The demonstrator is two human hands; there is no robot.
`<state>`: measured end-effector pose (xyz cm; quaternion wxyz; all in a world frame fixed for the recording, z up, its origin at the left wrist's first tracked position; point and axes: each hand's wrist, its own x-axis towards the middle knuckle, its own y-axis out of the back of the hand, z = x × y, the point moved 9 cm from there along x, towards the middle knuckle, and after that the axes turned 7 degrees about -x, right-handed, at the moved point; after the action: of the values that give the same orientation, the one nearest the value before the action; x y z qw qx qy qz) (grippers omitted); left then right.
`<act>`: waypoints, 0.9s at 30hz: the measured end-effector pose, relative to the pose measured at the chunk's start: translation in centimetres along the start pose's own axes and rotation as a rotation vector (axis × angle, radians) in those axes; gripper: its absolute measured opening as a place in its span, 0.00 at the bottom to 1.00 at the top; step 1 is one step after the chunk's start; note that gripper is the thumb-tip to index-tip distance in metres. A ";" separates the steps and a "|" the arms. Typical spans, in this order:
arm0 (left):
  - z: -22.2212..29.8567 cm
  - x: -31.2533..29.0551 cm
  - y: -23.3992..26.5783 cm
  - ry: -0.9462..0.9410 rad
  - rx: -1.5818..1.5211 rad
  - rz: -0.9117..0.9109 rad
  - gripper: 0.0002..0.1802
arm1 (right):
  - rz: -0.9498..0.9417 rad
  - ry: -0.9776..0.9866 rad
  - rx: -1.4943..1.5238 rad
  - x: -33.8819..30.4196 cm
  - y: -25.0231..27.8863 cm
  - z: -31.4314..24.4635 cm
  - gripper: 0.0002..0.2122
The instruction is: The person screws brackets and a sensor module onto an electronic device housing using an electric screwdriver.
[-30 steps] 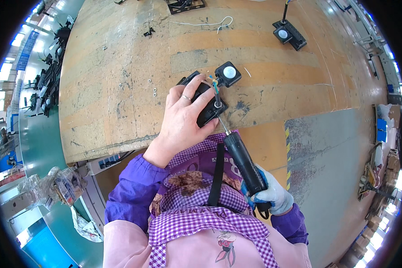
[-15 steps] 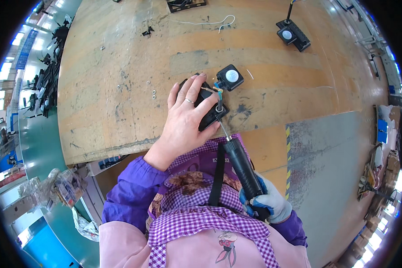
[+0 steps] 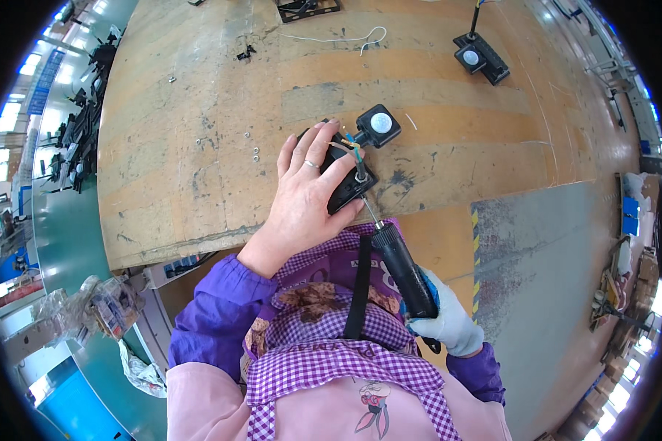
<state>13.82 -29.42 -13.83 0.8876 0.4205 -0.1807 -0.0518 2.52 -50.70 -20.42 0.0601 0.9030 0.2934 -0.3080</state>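
Note:
My bare left hand [image 3: 305,180] presses with bent fingers on a black rectangular housing [image 3: 343,195] at the table's near edge. Thin coloured wires and a short cable come out of the housing beside my index finger. Attached at its far right is a black sensor head [image 3: 379,125] with a white dome. In my gloved right hand [image 3: 449,316] is a black electric screwdriver [image 3: 403,268], gripped round its lower body. The screwdriver's thin bit slants up to the housing's near right side; its very tip is hard to make out.
Small nuts [image 3: 255,154] lie left of my left hand. Farther off are a white wire [image 3: 338,38], small black parts [image 3: 246,53] and a black frame [image 3: 309,9]. Another black lamp unit with a sensor [image 3: 482,59] stands at the far right.
My right hand has shifted its grip slightly up the screwdriver, whose body has moved a little to the right. My left hand and the housing stay nearly in place.

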 end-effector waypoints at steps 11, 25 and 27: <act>0.0 0.0 0.3 -0.020 -0.039 0.013 0.34 | -0.063 -0.087 0.075 -0.3 0.2 -0.3 0.39; 0.2 0.1 0.6 -0.037 -0.034 0.016 0.32 | -0.022 -0.114 0.029 -0.3 0.5 -1.6 0.42; 0.1 0.0 0.5 -0.025 -0.020 0.013 0.28 | -0.026 -0.132 0.028 -0.3 0.5 -2.0 0.38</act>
<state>13.75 -29.14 -13.41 0.8898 0.4095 -0.1942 -0.0530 3.70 -50.70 -18.64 0.0627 0.8777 0.2962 -0.3716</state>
